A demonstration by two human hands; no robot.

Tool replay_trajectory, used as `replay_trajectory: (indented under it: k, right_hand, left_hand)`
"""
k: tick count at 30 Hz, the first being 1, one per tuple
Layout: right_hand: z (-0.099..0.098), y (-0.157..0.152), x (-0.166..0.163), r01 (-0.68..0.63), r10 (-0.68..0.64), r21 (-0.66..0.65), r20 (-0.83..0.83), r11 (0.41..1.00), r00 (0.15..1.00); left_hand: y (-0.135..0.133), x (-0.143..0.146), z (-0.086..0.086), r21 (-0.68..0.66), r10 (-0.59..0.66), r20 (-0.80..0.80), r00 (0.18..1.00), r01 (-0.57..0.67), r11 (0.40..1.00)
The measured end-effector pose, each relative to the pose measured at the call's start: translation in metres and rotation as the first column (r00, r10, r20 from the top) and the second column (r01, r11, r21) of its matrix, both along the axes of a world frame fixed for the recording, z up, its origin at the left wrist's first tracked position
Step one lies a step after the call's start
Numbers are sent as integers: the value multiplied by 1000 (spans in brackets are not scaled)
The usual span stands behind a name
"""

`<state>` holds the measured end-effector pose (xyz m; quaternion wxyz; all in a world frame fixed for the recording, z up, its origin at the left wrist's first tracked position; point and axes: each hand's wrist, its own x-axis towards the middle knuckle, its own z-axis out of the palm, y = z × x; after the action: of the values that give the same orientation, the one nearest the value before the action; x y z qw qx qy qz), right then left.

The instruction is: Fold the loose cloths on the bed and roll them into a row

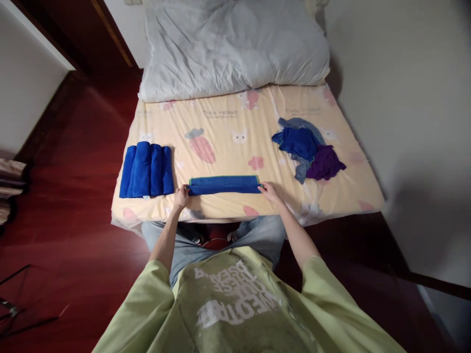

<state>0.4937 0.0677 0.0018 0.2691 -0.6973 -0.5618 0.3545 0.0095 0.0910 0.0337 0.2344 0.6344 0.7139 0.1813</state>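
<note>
A blue towel [224, 186] with a green-edged border lies in a long narrow strip across the front of the bed, its near part folded over. My left hand [181, 196] pinches its left end. At the opposite end my right hand [270, 191] grips the corner between thumb and fingers. Left of my left hand, several rolled blue towels [142, 169] lie side by side. Over on the right sits a loose, crumpled heap with a blue cloth [299, 141], a purple cloth [327, 163] and grey-blue cloths [302, 167].
The bed [228, 147] has a cream sheet printed with rabbits and carrots. A big pale quilt [235, 46] is piled along its far side. A wall [405, 98] stands close on the right. Dark red floor [73, 220] stretches out on the left, with a thin black stand [14, 309] there.
</note>
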Motion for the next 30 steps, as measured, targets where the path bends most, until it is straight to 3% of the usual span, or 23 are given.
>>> replay_trajectory:
  k: [8, 14, 18, 22, 25, 28, 30]
  right_hand:
    - [-10, 14, 1, 43, -43, -1, -16, 999, 999]
    - [-5, 12, -1, 60, -59, 39, -23, 997, 998]
    - [5, 4, -5, 27, -33, 76, 75, 997, 997]
    - [21, -6, -11, -87, 32, 199, 262, 976, 964]
    - [30, -14, -16, -283, 136, 296, 433, 912, 891]
    - [33, -19, -19, -464, 295, 276, 485, 842, 823]
    - [33, -21, -19, -491, 327, 266, 481, 830, 813]
  left_hand:
    - [21, 9, 4, -90, 37, -69, 997, -43, 995]
    - [10, 10, 9, -122, -26, -180, 983, 4, 993]
    - [-3, 13, 16, -113, -37, -253, 967, 8, 994]
    - [-11, 21, 22, -122, 6, -291, 957, -43, 992]
    - [-14, 24, 23, -57, 19, -309, 951, -38, 998]
    - [-18, 22, 18, 93, -35, -290, 957, 65, 994]
    - [-21, 17, 13, 160, -174, -239, 955, 215, 963]
